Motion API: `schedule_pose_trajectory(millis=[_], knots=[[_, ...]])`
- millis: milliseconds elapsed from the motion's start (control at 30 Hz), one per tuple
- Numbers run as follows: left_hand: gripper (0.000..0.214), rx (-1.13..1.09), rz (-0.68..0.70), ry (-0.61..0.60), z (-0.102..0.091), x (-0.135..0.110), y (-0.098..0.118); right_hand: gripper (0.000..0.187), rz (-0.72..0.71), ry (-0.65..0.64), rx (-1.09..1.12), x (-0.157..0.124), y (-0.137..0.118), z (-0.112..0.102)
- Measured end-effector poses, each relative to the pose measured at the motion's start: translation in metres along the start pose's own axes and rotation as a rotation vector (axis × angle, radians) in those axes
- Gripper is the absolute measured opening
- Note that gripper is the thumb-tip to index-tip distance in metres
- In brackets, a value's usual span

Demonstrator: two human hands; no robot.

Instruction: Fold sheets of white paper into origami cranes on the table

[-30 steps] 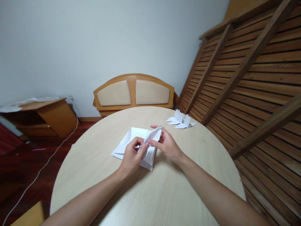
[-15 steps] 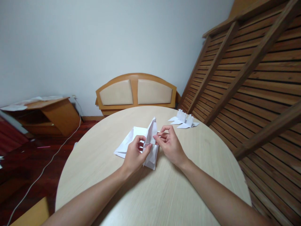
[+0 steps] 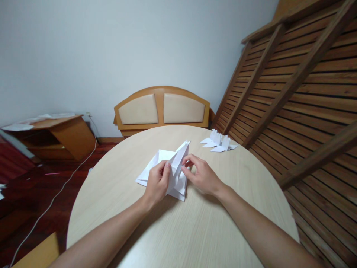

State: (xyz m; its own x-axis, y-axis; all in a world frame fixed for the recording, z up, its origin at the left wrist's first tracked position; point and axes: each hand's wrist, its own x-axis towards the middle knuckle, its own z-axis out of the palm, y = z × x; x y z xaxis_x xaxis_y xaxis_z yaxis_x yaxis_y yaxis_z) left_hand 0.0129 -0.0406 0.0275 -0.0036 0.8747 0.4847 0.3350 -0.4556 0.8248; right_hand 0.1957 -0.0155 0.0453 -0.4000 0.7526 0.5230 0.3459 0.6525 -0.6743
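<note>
A white sheet of folded paper [image 3: 174, 171] stands partly raised over the round table, its pointed tip leaning up and to the right. My left hand [image 3: 157, 182] is closed on its left side, thumb pressed against the index finger. At the right edge, my right hand [image 3: 200, 173] has its thumb and curled fingertips on the paper, with a small gap showing between them. Another white folded paper [image 3: 147, 173] lies flat behind and to the left, partly covered by my left hand.
Folded white paper figures [image 3: 219, 142] stand at the table's back right edge. Beyond the round wooden table [image 3: 223, 230] is a padded headboard [image 3: 158, 106]. A slatted wooden panel [image 3: 306, 100] leans on the right. At left are a low cabinet [image 3: 69, 137] and a cord [image 3: 67, 180].
The held paper has turned, its tip swinging right. My left thumb has drawn back toward the paper's left side. My right fingers have loosened and sit slightly lower.
</note>
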Motion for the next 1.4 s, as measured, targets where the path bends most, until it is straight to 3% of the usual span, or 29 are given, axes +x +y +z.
schedule_pose_trajectory(millis=[100,167,433,667,867,1100,1267,1400], knots=[[0.036,-0.045,-0.031,0.009,0.001,0.002,0.000,0.015,-0.004,-0.022,-0.031,-0.001,0.000,-0.001],[0.036,-0.087,-0.066,0.017,0.000,0.003,-0.001,0.011,0.003,-0.040,-0.018,-0.002,0.001,-0.001],[0.022,-0.298,-0.194,-0.007,0.002,0.009,-0.011,0.015,0.022,-0.028,0.333,-0.002,0.013,0.002],[0.018,-0.019,-0.015,-0.056,0.002,0.003,-0.012,0.022,0.043,-0.036,0.212,-0.004,0.011,0.002],[0.026,0.013,0.005,-0.103,0.000,0.003,-0.012,0.023,-0.037,-0.070,0.136,-0.006,0.009,-0.001],[0.019,-0.002,-0.013,-0.088,0.000,0.004,-0.010,0.051,-0.003,-0.037,0.184,-0.007,0.011,0.001],[0.021,0.045,0.019,-0.066,-0.001,0.004,-0.009,0.045,0.020,-0.045,0.170,-0.006,0.010,0.000],[0.016,0.118,0.163,0.037,-0.004,0.005,-0.009,0.035,0.087,0.008,0.188,-0.003,0.014,-0.002]])
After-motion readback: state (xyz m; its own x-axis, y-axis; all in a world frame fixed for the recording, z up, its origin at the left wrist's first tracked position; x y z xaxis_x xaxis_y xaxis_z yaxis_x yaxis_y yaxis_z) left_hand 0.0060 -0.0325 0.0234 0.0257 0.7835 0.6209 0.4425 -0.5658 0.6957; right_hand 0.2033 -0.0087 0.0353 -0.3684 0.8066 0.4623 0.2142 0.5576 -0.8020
